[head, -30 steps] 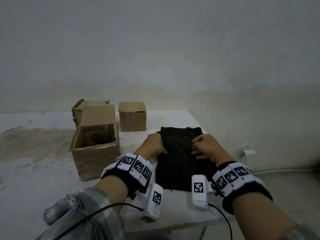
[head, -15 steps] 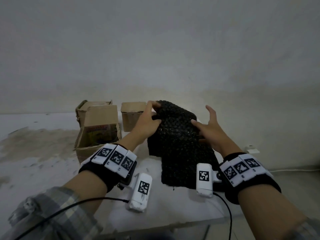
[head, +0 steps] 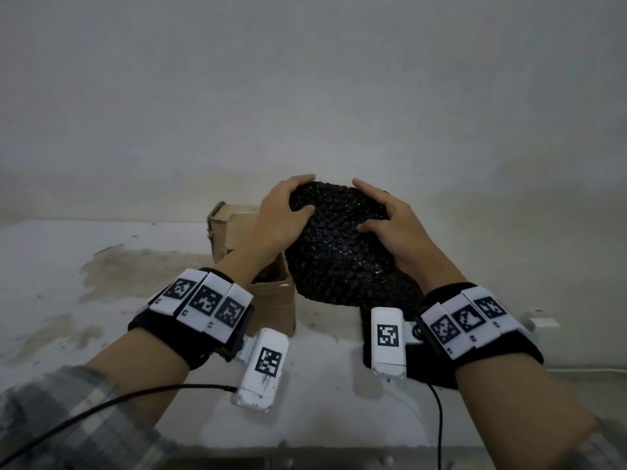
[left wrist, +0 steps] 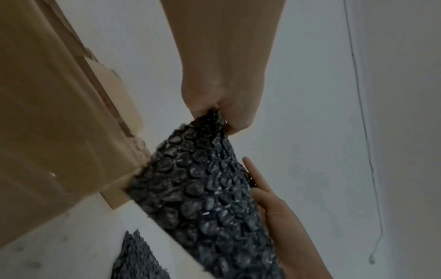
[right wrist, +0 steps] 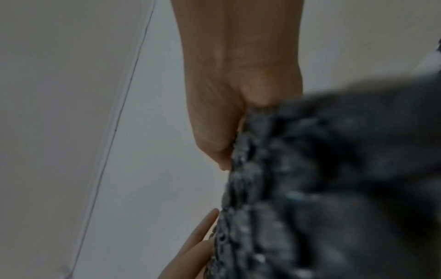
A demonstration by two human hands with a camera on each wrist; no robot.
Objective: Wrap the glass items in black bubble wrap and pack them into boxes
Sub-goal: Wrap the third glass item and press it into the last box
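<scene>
1. Grey-and-white plaid sleeve (head: 68, 418) at the lower left of the head view, well to the left of the bundle and nearer the camera.
2. White desk (head: 84, 334) with brownish stains, spread beneath the bundle.
3. Open brown cardboard box (head: 271, 300) standing on the desk just left of the bundle, flap raised behind the left wrist; contents not legible. In the left wrist view, box wall (left wrist: 47, 113) close against the bundle's left edge.
4. Left hand (head: 278, 215) clamped on the upper left of the bundle, fingers curled over its top and thumb pressed into its front face. Left wrist view: same hand (left wrist: 226, 94) gripping the wrap's upper end.
5. Rounded bundle of black bubble wrap (head: 339, 252), lifted above the desk between both hands, its lower tail hanging toward the desk edge. Whatever lies inside, hidden. Bubbled surface clear in the left wrist view (left wrist: 203, 188), blurred in the right wrist view (right wrist: 334, 188).
6. Right hand (head: 393, 225) on the bundle's upper right, fingers bent round the curve, holding it. Right wrist view: palm (right wrist: 219, 113) against the wrap's edge.
7. Small white fitting (head: 543, 322) low on the wall, right of the bundle.
</scene>
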